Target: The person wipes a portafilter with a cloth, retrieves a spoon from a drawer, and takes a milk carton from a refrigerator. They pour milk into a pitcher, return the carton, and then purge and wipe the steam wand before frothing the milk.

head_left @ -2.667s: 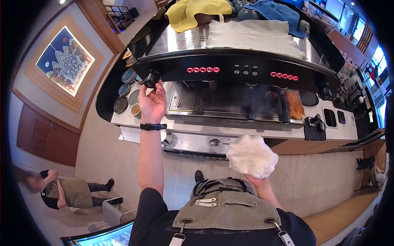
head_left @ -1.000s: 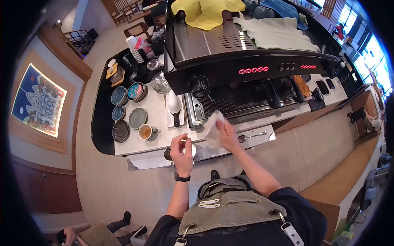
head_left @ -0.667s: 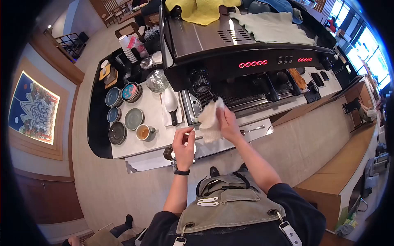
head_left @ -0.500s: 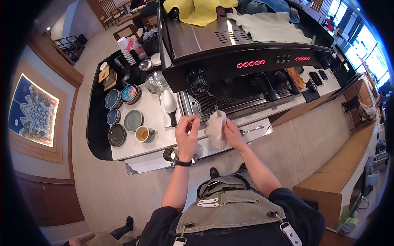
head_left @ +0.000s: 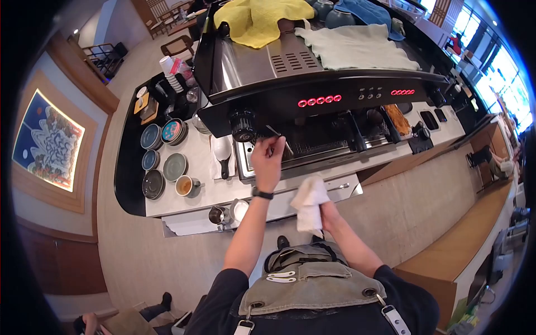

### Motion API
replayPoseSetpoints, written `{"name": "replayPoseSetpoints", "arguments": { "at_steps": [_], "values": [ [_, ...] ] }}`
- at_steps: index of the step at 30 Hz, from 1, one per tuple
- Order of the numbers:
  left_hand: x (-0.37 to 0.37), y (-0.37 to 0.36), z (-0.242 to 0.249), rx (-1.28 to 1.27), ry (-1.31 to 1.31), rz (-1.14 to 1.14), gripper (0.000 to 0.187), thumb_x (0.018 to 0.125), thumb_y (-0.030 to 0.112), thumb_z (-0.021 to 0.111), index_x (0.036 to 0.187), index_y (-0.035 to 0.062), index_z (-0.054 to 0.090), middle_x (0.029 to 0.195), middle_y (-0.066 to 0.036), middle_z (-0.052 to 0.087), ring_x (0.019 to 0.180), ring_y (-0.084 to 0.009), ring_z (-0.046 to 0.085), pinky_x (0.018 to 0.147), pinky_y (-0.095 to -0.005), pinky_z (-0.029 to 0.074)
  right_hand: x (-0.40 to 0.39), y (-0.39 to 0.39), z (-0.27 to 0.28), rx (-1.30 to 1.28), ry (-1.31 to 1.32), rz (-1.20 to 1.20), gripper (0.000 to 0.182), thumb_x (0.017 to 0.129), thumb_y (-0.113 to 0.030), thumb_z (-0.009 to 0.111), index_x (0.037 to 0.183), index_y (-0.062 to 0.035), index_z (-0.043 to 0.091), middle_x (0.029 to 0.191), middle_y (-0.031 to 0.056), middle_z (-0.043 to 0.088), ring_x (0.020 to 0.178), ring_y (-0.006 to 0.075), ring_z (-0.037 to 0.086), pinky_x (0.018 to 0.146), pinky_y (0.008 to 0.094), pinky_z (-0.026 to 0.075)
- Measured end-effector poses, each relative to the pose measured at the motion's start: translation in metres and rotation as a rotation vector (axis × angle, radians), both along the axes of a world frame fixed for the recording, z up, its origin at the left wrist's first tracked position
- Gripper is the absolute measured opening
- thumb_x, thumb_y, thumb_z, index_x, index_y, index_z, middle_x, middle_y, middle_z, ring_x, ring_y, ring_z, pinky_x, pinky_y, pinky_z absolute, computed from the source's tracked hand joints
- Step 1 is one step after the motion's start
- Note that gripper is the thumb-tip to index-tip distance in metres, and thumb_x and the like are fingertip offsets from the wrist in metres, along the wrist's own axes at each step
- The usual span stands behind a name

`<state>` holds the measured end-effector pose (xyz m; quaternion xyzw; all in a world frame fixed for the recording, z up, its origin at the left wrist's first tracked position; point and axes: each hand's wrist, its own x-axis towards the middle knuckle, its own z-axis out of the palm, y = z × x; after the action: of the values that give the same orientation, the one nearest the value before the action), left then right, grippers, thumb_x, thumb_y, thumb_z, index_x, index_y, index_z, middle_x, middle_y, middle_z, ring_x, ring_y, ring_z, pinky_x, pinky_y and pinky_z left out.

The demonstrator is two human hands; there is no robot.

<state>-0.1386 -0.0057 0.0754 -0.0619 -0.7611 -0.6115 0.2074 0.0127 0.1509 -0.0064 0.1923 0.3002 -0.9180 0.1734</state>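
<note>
My left hand (head_left: 268, 159) is raised at the left front of the black espresso machine (head_left: 335, 86), its fingertips closed together beside a thin metal steam wand (head_left: 273, 131). Whether the fingers grip the wand or something else is hard to make out. Lower and to the right, in front of the counter edge, my right hand (head_left: 330, 216) has its fingers wrapped round a white cloth (head_left: 310, 204), which bunches above the hand and hangs down. Below the left side of the machine, a milk pitcher (head_left: 218, 215) and a white-filled container (head_left: 240, 210) stand close together.
Stacked plates (head_left: 175, 131), a cup of coffee (head_left: 185, 185) and a white scoop (head_left: 222, 151) are on the counter's left. A spoon (head_left: 339, 186) lies at the front right. Cloths (head_left: 357, 47) cover the machine's top. A person's leg (head_left: 156, 310) shows at the lower left.
My right hand has drawn the cloth down and away from the wand. My left hand has moved up and right to the wand. The view has shifted slightly.
</note>
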Motion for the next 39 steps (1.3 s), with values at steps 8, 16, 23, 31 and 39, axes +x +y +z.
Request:
{"name": "replayPoseSetpoints", "arguments": {
  "at_steps": [8,16,23,31,39],
  "values": [
    [-0.073,0.07,-0.042,0.138,0.253,0.236,0.019,0.089,0.0,0.078,0.108,0.003,0.075,0.099,-0.001,0.068,0.072,-0.0103,0.053,0.067,-0.0282,0.045,0.036,0.092,0.016,-0.338,0.287,0.011,0.071,0.1,-0.064,0.044,0.149,-0.0129,0.048,0.145,0.0139,0.058,0.128,0.041,0.058,0.109,0.0621,0.045],
    [-0.134,0.065,-0.051,-0.363,0.488,0.457,0.024,0.1,0.023,0.059,0.103,0.0013,0.07,0.097,-0.014,0.072,0.093,-0.0379,0.067,0.086,-0.0485,0.049,0.044,0.128,0.012,-0.131,0.447,-0.169,0.07,0.102,-0.062,0.046,0.146,-0.0088,0.049,0.142,0.0149,0.06,0.13,0.0384,0.057,0.111,0.0579,0.046],
    [-0.14,0.062,-0.057,-0.432,0.446,0.348,0.024,0.101,0.022,0.056,0.1,0.0008,0.068,0.097,-0.016,0.071,0.094,-0.0402,0.065,0.084,-0.0502,0.048,0.054,0.147,-0.007,-0.211,0.375,-0.249,0.069,0.103,-0.061,0.044,0.148,-0.0088,0.048,0.145,0.0148,0.058,0.133,0.0382,0.055,0.112,0.0574,0.045],
    [-0.132,0.063,-0.051,-0.154,0.402,0.223,0.022,0.1,0.015,0.054,0.107,-0.0003,0.068,0.102,-0.018,0.071,0.099,-0.0407,0.066,0.089,-0.0486,0.05,0.059,0.148,-0.018,-0.226,0.359,-0.289,0.068,0.105,-0.059,0.041,0.149,-0.0089,0.048,0.148,0.0146,0.056,0.135,0.0379,0.053,0.114,0.0569,0.044],
    [-0.153,0.053,-0.082,-0.46,0.367,0.339,0.032,0.1,0.022,0.058,0.125,0.0032,0.064,0.124,-0.019,0.066,0.12,-0.0415,0.059,0.102,-0.0569,0.043,0.064,0.142,-0.012,-0.273,0.341,-0.302,0.068,0.105,-0.059,0.04,0.151,-0.0091,0.047,0.15,0.0144,0.054,0.137,0.0379,0.052,0.115,0.0567,0.043]
  ]
}}
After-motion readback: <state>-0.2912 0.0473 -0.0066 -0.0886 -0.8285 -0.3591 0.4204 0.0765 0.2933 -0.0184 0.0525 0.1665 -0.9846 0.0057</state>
